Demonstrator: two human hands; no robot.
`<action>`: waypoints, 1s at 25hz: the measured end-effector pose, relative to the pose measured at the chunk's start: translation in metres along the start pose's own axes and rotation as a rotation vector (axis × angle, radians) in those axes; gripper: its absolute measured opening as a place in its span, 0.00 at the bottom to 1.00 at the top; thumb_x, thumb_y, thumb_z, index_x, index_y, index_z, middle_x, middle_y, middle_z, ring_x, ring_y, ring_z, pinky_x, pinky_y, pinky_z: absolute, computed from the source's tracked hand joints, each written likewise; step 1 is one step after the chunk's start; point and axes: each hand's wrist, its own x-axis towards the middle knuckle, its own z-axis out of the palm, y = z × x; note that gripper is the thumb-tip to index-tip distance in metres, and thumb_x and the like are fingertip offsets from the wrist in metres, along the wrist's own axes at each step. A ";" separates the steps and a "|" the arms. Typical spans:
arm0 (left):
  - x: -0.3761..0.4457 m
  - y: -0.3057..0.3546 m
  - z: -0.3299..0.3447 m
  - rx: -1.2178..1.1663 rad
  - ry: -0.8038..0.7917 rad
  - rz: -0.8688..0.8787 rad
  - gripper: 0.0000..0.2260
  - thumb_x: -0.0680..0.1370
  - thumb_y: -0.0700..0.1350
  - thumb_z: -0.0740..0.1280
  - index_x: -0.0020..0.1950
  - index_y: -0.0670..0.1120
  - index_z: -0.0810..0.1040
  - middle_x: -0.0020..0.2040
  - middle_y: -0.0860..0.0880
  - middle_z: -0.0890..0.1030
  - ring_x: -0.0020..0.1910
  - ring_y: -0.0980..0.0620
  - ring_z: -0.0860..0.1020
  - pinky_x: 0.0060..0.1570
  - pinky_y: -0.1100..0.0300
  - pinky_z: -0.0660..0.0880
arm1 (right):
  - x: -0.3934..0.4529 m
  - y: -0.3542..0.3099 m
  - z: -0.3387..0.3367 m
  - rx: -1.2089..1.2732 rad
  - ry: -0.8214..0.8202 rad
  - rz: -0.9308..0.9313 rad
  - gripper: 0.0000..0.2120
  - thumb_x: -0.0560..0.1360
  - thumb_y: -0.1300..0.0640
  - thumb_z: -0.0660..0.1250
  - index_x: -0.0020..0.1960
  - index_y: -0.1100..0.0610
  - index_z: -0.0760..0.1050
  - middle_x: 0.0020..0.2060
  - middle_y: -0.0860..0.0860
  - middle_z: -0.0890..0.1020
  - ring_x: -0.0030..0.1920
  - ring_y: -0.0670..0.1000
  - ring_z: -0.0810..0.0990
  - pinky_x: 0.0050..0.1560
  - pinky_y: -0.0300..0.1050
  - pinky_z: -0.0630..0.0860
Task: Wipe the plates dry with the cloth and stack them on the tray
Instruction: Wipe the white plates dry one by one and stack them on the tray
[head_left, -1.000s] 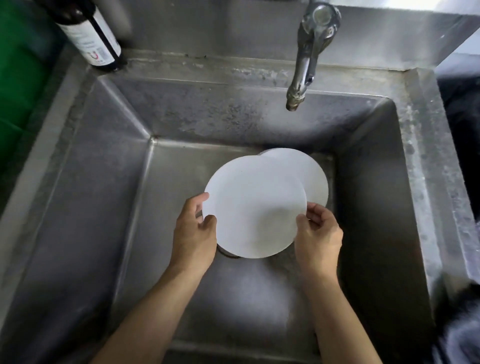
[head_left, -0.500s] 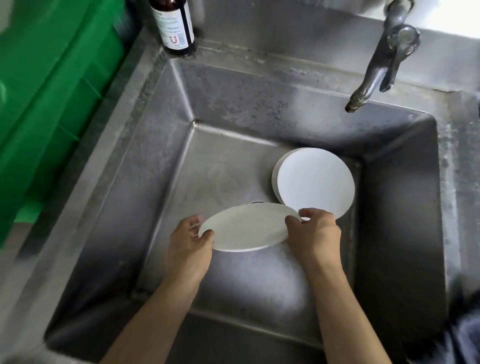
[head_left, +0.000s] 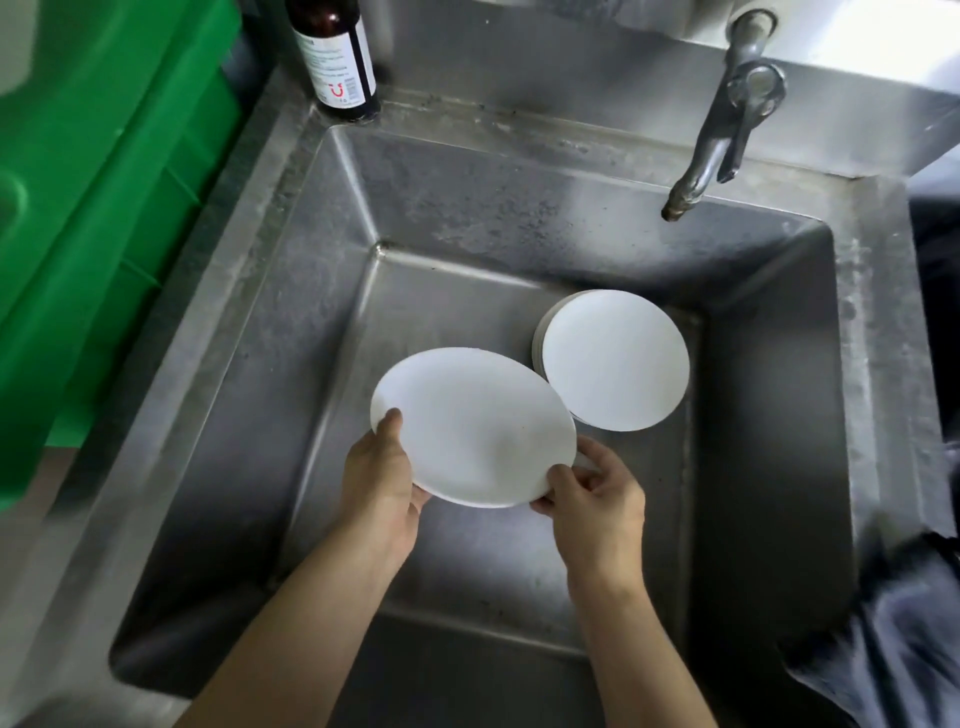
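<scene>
- The white plate (head_left: 470, 428) is held over the sink basin (head_left: 322, 332), tilted, its face up toward the camera and its far-left rim higher than the near-right one.
- The left hand (head_left: 382, 475) grips the plate's left rim — thumb over the top edge, the other fingers hidden beneath, so how they lie cannot be told.
- The right hand (head_left: 592, 493) pinches the near-right rim between thumb and curled fingers; both hands sit at opposite ends of the plate's long visible axis, which runs from upper left to lower right.
- The stack of plates (head_left: 613, 358) rests on the basin floor just beyond and to the right of the held plate, which overlaps its near-left edge in this view; whether they touch cannot be told.
- No cloth or tray is plainly visible; a green crate (head_left: 104, 208) stands left of the sink, the side the left hand is nearer to.
- Open room lies to the left and toward the person — the faucet (head_left: 722, 135) overhangs the far right, and a brown bottle (head_left: 337, 57) stands on the far-left rim.
- Judgement: lifting up and left looks clearest, clear of the basin walls.
</scene>
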 end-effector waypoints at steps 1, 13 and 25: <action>-0.002 0.002 0.002 -0.040 -0.002 -0.020 0.09 0.83 0.54 0.63 0.47 0.52 0.79 0.39 0.53 0.86 0.40 0.49 0.85 0.32 0.57 0.81 | -0.005 0.003 0.000 0.033 0.001 0.009 0.18 0.77 0.67 0.67 0.64 0.55 0.77 0.39 0.52 0.87 0.39 0.49 0.87 0.33 0.37 0.81; -0.065 0.034 -0.001 0.031 -0.007 0.137 0.19 0.81 0.63 0.59 0.57 0.52 0.80 0.47 0.55 0.85 0.41 0.55 0.84 0.31 0.62 0.79 | -0.071 -0.015 -0.044 -0.148 -0.002 -0.090 0.12 0.80 0.57 0.68 0.62 0.51 0.73 0.46 0.48 0.84 0.44 0.50 0.87 0.52 0.55 0.84; -0.178 0.031 0.003 0.314 -0.166 0.179 0.16 0.76 0.69 0.63 0.45 0.58 0.77 0.40 0.62 0.81 0.37 0.60 0.80 0.24 0.65 0.74 | -0.084 -0.012 -0.186 -0.695 0.368 -0.418 0.15 0.77 0.62 0.67 0.63 0.59 0.79 0.56 0.59 0.82 0.57 0.64 0.77 0.58 0.57 0.71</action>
